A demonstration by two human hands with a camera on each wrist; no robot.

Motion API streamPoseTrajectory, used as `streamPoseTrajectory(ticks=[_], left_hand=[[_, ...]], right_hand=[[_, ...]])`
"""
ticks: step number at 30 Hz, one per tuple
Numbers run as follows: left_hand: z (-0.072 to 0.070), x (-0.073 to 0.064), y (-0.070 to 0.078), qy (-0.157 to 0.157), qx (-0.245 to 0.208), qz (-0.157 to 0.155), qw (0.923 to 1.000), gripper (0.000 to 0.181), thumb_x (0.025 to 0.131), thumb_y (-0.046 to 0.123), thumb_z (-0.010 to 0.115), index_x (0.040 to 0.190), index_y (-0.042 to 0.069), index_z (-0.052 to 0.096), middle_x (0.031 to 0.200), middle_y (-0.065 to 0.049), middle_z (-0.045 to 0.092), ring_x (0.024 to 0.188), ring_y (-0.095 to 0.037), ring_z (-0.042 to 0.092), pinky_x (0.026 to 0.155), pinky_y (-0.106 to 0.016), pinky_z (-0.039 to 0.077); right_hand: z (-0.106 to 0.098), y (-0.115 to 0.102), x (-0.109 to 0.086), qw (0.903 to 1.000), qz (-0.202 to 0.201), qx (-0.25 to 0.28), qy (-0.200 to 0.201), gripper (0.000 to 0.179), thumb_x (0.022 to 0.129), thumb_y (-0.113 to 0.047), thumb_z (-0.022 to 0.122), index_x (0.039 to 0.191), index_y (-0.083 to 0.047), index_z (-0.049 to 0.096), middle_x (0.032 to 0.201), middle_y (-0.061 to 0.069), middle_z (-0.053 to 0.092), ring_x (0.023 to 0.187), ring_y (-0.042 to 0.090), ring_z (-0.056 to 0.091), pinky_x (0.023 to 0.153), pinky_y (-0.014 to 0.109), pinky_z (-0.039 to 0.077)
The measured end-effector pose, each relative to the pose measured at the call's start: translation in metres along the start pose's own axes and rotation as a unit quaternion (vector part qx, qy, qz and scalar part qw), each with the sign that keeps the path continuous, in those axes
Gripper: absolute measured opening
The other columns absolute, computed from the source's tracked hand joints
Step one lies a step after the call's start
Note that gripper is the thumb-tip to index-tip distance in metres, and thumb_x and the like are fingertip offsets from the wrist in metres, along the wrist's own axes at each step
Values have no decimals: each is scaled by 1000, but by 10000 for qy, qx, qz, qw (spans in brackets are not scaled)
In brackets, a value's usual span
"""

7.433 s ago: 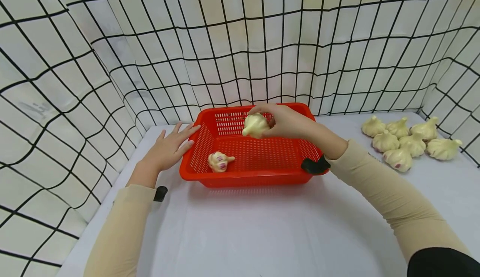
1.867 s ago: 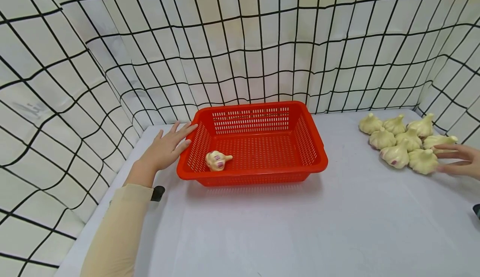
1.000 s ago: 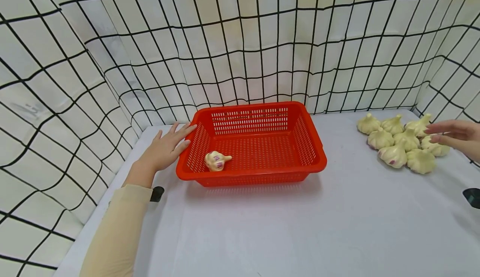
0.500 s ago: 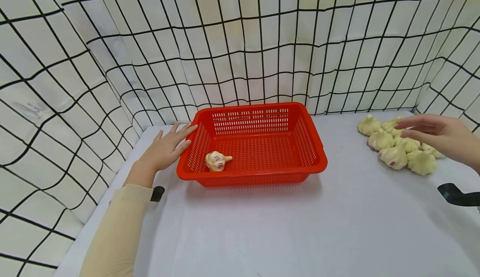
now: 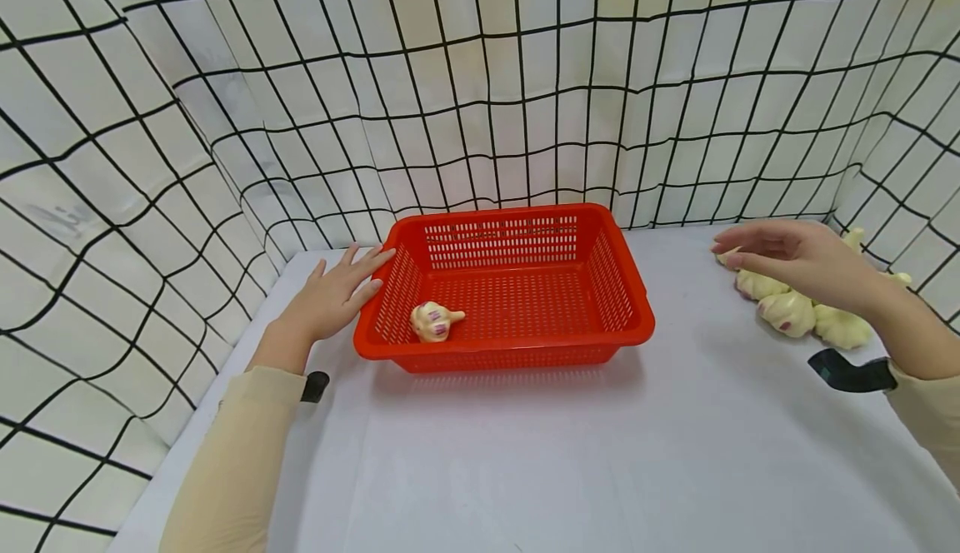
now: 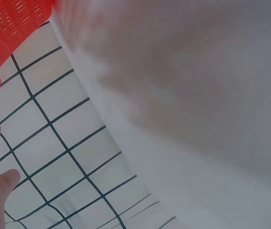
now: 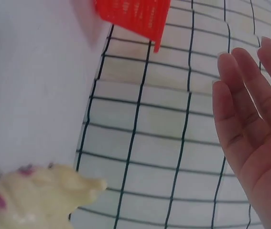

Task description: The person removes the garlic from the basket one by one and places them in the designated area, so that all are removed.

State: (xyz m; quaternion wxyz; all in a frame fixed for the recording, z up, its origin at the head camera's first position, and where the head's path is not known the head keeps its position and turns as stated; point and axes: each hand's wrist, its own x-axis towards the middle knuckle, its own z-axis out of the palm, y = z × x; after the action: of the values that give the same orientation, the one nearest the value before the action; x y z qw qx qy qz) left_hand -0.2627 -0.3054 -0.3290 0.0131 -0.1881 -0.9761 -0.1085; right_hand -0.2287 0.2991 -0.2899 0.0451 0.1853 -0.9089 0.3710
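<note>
Flat hands (image 5: 795, 263) flanking red basket (image 5: 626, 338)

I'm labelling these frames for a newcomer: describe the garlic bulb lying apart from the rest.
Find the red basket mid-table. Inside, near its front-left corner, lies one garlic bulb. Unlike the garlic pile on the table to the right, it lies alone inside the basket.

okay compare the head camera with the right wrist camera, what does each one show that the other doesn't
Only the head view shows the left hand lying flat by the red basket and the one garlic bulb in the basket. Only the right wrist view shows the right hand palm-on, fingers straight, holding nothing. Both show the basket, the pile of garlic bulbs, the white table and the grid backdrop.
</note>
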Motion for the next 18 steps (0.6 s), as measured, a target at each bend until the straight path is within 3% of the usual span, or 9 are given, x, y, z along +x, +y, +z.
streamPoseTrajectory(ticks=[5, 10, 18], left_hand=[[1, 0, -1, 9, 15, -4, 10000, 65, 109, 53, 33, 165, 21, 25, 171, -9, 15, 155, -42, 4, 117, -72, -3], [2, -1, -1, -2, -37, -24, 10000, 64, 109, 51, 34, 165, 21, 25, 170, -11, 17, 155, -42, 4, 117, -72, -3], [2, 0, 0, 25, -55, -37, 10000, 64, 109, 51, 34, 165, 21, 25, 170, -11, 19, 155, -42, 4, 117, -72, -2]], right_hand=[[8, -23, 17, 9991, -332, -103, -250, 24, 100, -22, 70, 124, -20, 72, 117, -4, 73, 101, 6, 69, 82, 16, 54], [18, -46, 36, 9980, -418, -73, -467, 26, 100, -25, 69, 125, -19, 71, 120, -2, 71, 102, 7, 68, 84, 19, 55], [31, -70, 63, 9926, -1005, 332, -599, 27, 99, -11, 70, 126, -8, 71, 120, 7, 71, 100, 10, 70, 84, 19, 56]])
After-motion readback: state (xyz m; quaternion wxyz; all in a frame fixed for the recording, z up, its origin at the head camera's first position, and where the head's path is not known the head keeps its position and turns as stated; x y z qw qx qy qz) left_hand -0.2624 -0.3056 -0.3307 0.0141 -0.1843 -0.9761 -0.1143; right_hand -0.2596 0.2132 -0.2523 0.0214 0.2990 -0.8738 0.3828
